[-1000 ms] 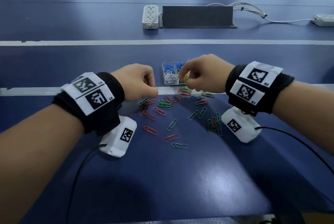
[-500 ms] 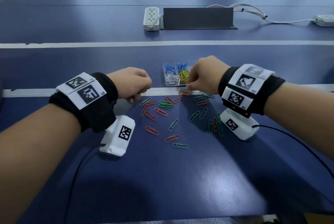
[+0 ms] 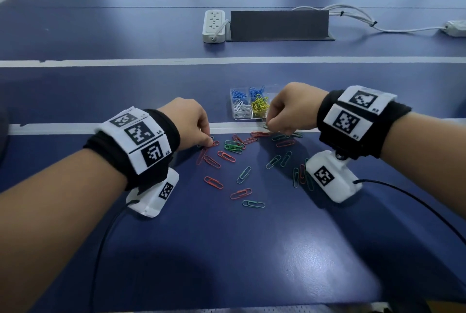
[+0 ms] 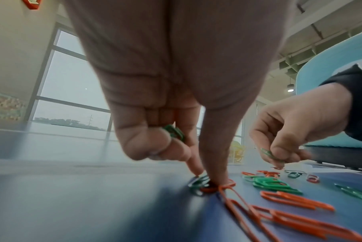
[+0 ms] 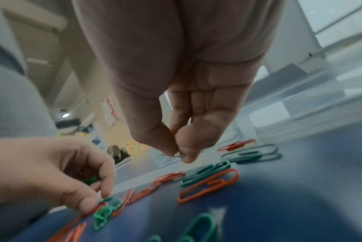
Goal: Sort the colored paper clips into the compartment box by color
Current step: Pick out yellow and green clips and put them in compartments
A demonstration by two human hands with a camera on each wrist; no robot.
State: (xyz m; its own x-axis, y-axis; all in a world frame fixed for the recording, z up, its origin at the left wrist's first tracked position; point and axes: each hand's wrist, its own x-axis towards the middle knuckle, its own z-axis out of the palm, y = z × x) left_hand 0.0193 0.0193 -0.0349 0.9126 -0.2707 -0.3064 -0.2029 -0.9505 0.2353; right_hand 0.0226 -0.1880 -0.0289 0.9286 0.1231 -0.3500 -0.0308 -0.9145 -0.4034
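Both hands are down at the far edge of the scattered clips on the blue tabletop [image 3: 227, 249]. The left hand [image 3: 187, 123] is curled tight, thumb and forefinger tips [image 4: 214, 172] pressed on a little tangle of one green and one orange clip [image 4: 204, 185] at the left end of the pile, and there's a green clip [image 4: 174, 131] already tucked inside its curled fingers. The right hand [image 3: 292, 108] is curled too, thumb and forefinger pinching a green clip [image 4: 268, 153] just above the tabletop, right beside the near edge of the compartment box [image 3: 242, 117].

That clear box sits on the tabletop just beyond the white stripe [image 3: 75, 129]; blue clips [image 3: 245, 93] fill the far compartments, white ones [image 3: 240, 108] the near left, yellow ones [image 3: 259, 105] the near right, with the right hand covering the box's right side. Loose orange clips [image 3: 213, 182] and green clips [image 3: 253, 203] lie spread between the two wrists, several overlapping near the stripe.

Further back, a white power strip [image 3: 214, 25] lies beside a dark grey panel [image 3: 278, 25], with white cables [image 3: 358, 16] trailing off to the right
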